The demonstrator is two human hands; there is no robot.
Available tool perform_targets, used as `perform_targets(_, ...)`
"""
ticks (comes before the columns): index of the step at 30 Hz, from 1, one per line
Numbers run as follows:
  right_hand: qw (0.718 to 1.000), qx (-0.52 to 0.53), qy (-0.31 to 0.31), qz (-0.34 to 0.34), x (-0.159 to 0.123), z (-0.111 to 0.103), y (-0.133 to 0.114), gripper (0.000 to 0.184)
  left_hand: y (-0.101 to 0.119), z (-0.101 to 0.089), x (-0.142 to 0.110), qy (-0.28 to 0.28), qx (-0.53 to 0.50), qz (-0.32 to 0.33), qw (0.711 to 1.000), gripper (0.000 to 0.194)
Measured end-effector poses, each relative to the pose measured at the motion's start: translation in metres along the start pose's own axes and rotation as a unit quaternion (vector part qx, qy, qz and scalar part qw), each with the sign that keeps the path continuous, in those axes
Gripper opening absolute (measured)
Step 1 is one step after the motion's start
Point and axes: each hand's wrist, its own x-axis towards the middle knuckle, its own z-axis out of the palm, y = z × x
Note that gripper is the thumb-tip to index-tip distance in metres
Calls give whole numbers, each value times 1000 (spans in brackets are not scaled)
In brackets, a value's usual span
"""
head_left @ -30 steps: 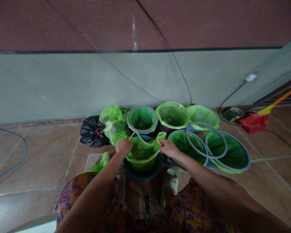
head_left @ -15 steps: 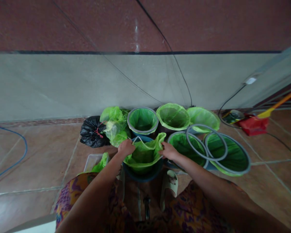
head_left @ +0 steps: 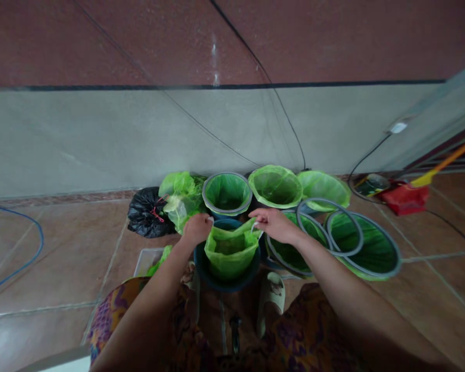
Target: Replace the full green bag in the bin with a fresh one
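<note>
Between my knees on the tiled floor stands a dark bucket (head_left: 228, 274) with a green bag (head_left: 231, 252) sagging inside it. My left hand (head_left: 197, 229) pinches the bag's near-left edge, fingers closed on the thin film, and my right hand (head_left: 274, 225) grips the opposite edge the same way, both held just above the bucket's rim. Beside it sit other lined buckets (head_left: 227, 193) and loose grey rings (head_left: 325, 226). I judge the film could tear if I pull the edges apart too hard, or slip from one pinch and drop into the bucket.
</note>
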Motion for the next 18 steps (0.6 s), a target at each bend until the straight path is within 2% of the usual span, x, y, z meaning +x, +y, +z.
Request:
perform_targets(2,989,120,77,-32,2,-9,-8,28,-2,-15,-1,12,-79,12,997,34)
perform_targets(5,949,270,155,-56,5,-15,-17,34,-6,-32,-5,39,-216,9,976,30)
perform_targets(9,925,312,216,-38,9,-13,-22,33,-8,-45,-13,87,-365,-6,927,26)
perform_targets(13,912,354,200,-55,9,-11,-26,35,2,-44,-19,63,-488,14,870,28)
perform_targets(16,897,403,180,-22,9,-9,-32,40,14,-39,-23,53,-507,28,860,26)
perform_targets(18,889,433,149,-24,9,-6,-36,41,21,-37,-26,49,-525,57,847,26)
